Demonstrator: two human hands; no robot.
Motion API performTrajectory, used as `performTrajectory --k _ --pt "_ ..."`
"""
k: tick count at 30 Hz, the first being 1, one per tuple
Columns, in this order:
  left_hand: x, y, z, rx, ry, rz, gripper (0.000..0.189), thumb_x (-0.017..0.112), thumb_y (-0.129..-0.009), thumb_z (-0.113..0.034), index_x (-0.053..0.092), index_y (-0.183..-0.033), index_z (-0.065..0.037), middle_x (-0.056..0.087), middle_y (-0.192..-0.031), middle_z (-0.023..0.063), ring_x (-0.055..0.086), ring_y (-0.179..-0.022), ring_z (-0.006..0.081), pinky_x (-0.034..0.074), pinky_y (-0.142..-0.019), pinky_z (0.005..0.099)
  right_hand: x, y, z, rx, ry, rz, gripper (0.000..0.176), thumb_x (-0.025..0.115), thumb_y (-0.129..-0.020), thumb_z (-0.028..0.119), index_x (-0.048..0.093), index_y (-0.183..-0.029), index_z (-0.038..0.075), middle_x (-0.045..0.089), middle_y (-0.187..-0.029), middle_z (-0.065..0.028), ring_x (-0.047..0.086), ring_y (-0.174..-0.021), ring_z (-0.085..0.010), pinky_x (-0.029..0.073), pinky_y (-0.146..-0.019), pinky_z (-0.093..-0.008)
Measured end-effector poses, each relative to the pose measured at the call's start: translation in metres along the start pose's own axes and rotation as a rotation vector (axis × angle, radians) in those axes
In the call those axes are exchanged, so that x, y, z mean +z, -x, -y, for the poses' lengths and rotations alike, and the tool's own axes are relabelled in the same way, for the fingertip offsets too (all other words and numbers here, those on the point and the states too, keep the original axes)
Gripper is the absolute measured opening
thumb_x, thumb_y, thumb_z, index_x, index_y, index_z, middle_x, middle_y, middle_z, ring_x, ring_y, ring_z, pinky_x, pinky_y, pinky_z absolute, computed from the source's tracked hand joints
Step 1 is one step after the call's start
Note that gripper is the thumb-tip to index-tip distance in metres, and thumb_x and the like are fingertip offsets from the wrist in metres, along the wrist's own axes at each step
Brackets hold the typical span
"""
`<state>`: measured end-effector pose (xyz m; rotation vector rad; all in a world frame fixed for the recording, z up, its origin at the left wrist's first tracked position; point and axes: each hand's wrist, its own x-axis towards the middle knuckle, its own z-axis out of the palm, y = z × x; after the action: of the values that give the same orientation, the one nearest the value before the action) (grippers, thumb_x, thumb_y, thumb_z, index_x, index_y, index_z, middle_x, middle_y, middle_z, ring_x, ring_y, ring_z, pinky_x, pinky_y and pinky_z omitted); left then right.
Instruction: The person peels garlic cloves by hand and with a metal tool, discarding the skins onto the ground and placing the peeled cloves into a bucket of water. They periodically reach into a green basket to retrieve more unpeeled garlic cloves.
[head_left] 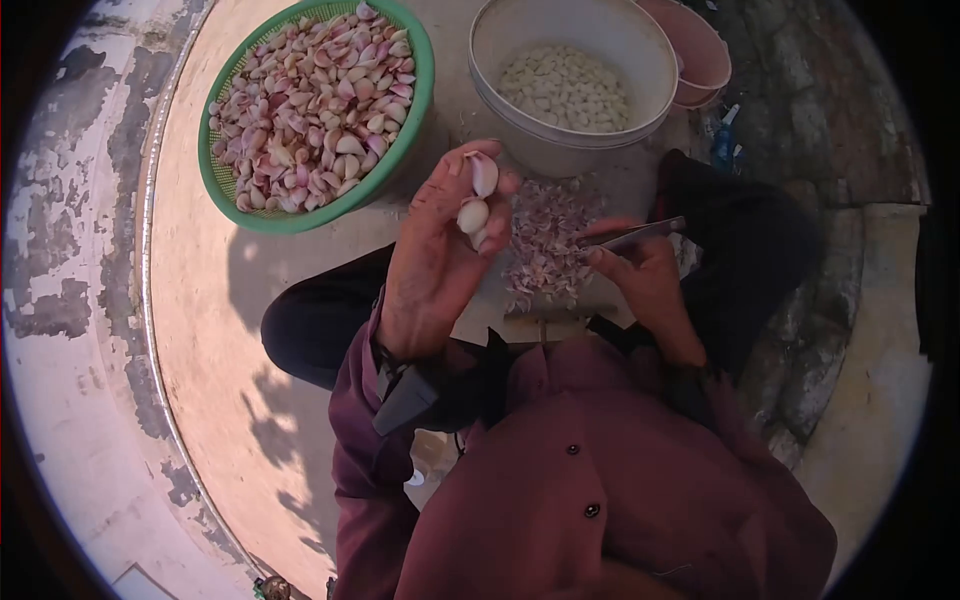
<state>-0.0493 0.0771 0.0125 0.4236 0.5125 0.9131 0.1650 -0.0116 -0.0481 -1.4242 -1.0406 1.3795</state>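
Raised near the middle, my left hand (430,235) holds garlic cloves between its fingers: a pinkish unpeeled-looking clove (483,174) at the fingertips and a pale clove (473,215) below it. My right hand (650,280) grips a small knife (645,232), its blade pointing to the right. Between and beyond the hands lies a heap of purplish garlic skins (550,235) on the ground. A green basket (424,90) full of unpeeled cloves (310,110) stands at the upper left. Pale peeled cloves (565,88) lie inside a white bucket (560,138).
A pink bucket (705,60) stands behind the white one at the upper right. Near it lies a blue object (723,140). My bent legs in dark trousers flank the garlic skins. Old boards or stones (830,250) run along the right.
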Motion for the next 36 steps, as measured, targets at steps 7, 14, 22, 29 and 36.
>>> performTrajectory --k 7,14,22,29,36 --pt "0.016 0.024 0.081 -0.008 -0.139 -0.143 0.026 0.048 -0.101 -0.026 0.059 -0.107 -0.004 0.066 -0.089 0.0086 0.048 -0.057 0.0083 0.034 -0.049 0.019 -0.007 0.015 0.043 -0.384 -0.107 -0.057 0.022 0.073 -0.085 0.012 0.065 -0.102 0.002 0.065 -0.097 -0.0032 0.059 -0.086 -0.0085 0.047 -0.077 -0.0229" --pt "0.033 0.033 0.083 0.17 -0.483 -0.219 0.023 0.065 -0.091 -0.015 0.06 -0.11 -0.004 0.061 -0.088 -0.0008 0.049 -0.062 0.0067 0.037 -0.054 0.0179 0.002 0.026 0.042 -0.388 -0.143 -0.025 0.025 0.071 -0.086 0.014 0.063 -0.103 -0.002 0.067 -0.1 -0.0095 0.063 -0.091 -0.013 0.049 -0.082 -0.0248" --pt "0.041 0.045 0.084 0.354 -1.241 -0.206 0.03 0.07 -0.081 -0.001 0.057 -0.107 -0.004 0.061 -0.091 0.0046 0.056 -0.07 0.0116 0.046 -0.06 0.0241 0.001 0.032 0.044 -0.165 -0.405 -0.001 0.024 0.07 -0.088 0.017 0.063 -0.102 -0.001 0.068 -0.097 -0.0087 0.063 -0.089 -0.011 0.05 -0.082 -0.0243" --pt "0.034 0.046 0.085 0.554 -1.468 -0.118 0.032 0.071 -0.078 0.0 0.054 -0.104 -0.005 0.061 -0.095 0.0118 0.062 -0.073 0.0287 0.049 -0.061 0.0324 -0.003 0.029 0.041 -0.123 -0.364 0.037 0.021 0.067 -0.09 0.017 0.063 -0.101 0.0 0.067 -0.094 -0.0065 0.064 -0.085 -0.0106 0.051 -0.078 -0.0241" --pt "0.031 0.044 0.092 0.71 -1.409 -0.087 0.028 0.075 -0.076 -0.003 0.06 -0.1 -0.004 0.063 -0.091 0.0073 0.061 -0.067 0.0138 0.048 -0.06 0.0228 -0.011 0.029 0.03 0.169 -0.725 0.139 0.018 0.06 -0.094 0.019 0.062 -0.102 0.003 0.067 -0.089 -0.0059 0.064 -0.078 -0.0105 0.053 -0.072 -0.0244"
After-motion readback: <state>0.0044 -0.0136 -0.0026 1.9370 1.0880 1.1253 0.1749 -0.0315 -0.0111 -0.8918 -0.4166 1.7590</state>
